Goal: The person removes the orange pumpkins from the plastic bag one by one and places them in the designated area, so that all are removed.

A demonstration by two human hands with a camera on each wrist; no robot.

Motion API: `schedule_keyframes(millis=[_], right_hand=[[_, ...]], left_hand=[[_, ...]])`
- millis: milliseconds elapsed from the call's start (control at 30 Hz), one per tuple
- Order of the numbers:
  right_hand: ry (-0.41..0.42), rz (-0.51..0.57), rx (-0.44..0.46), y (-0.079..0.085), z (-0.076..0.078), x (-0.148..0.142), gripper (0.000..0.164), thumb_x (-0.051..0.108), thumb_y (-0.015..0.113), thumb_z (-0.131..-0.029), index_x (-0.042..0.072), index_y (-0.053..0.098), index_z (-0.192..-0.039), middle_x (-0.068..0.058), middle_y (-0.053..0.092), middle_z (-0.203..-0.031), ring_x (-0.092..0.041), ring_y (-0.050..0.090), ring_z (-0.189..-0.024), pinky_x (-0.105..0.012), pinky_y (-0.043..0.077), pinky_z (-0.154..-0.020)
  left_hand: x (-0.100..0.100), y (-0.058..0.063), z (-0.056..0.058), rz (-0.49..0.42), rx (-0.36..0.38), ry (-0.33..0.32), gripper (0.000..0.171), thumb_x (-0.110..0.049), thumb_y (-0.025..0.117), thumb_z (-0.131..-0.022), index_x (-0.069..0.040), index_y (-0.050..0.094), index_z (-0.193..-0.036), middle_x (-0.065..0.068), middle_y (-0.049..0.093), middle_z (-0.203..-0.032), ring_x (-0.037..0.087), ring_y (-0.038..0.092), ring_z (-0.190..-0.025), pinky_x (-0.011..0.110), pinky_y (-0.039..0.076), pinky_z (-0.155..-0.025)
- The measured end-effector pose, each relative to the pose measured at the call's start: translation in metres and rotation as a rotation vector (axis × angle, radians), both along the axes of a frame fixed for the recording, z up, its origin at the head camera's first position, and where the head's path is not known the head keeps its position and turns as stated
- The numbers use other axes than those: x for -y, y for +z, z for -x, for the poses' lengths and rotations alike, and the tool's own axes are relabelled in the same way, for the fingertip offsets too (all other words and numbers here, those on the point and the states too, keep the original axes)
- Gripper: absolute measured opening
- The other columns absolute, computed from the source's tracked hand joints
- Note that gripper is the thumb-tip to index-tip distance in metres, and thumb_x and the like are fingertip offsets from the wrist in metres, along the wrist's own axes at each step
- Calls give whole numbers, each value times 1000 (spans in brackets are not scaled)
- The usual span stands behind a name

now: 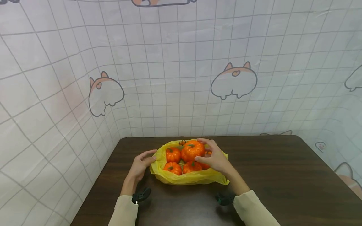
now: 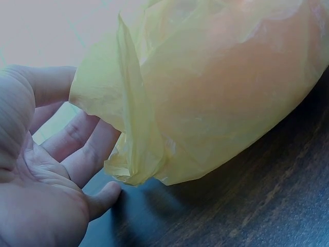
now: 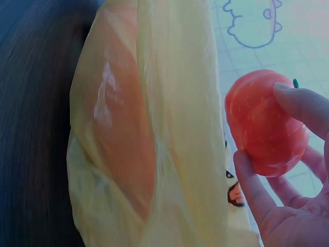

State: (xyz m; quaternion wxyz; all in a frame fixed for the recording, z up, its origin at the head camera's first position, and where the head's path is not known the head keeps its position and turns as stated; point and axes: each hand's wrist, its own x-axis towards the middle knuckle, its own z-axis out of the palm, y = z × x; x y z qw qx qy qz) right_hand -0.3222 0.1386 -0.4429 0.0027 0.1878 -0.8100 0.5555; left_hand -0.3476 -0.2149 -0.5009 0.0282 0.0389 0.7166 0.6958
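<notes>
A yellow plastic bag [image 1: 186, 180] lies on the dark table with its mouth spread wide. Several small orange pumpkins with green stems sit inside, among them one pumpkin [image 1: 172, 169] at the near left. My left hand [image 1: 138, 166] holds the bag's left rim between thumb and fingers; in the left wrist view the thin yellow plastic [image 2: 128, 113] bunches at the fingertips. Over the right part of the bag, my right hand [image 1: 217, 159] grips an orange pumpkin [image 1: 194, 150] by its sides. In the right wrist view that pumpkin [image 3: 267, 123] is above the bag's rim, thumb near its stem.
The dark wooden table [image 1: 271, 175] extends to both sides of the bag. A white gridded curtain [image 1: 181, 78] with cartoon animals hangs behind and along the sides. Black straps with small devices [image 1: 141, 196] sit at both wrists.
</notes>
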Motion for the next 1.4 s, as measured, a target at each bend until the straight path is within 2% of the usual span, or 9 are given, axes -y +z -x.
schedule_keyframes(millis=[300,533,767,1033,1400], right_hand=[[-23,-5,-31,-1,-6,-23,71,26,84,-87,23,48,-149,-13,40,-145,-42,51,-133,-49,55,-101],[-52,15,-22,-2,-5,-33,70,25,84,-86,23,49,-147,-15,40,-143,-40,53,-129,-48,56,-99],[-86,29,-26,-1,-5,-43,72,26,85,-86,22,48,-148,-17,39,-147,-42,53,-128,-51,55,-100],[-118,22,-49,0,-2,-56,72,24,84,-87,18,48,-148,-20,37,-149,-41,54,-126,-47,58,-96],[-188,35,-15,3,-2,-68,77,30,85,-85,23,45,-151,-17,36,-151,-40,54,-129,-49,57,-93]], left_hand=[[1,-4,-2,13,1,8,44,-14,69,-98,-4,61,-140,2,76,-105,13,71,-95,28,58,-85],[1,-8,-5,12,12,10,44,-14,69,-98,-4,61,-140,4,76,-107,14,71,-96,28,58,-86],[1,-8,-5,10,9,14,43,-13,69,-98,-4,62,-139,4,77,-108,13,71,-97,27,58,-86],[0,-6,-2,10,1,-3,43,-13,70,-97,-4,62,-139,4,77,-105,14,72,-94,29,59,-84],[3,-2,-3,33,7,6,44,-14,71,-97,-4,62,-139,3,77,-106,14,71,-96,27,58,-84]])
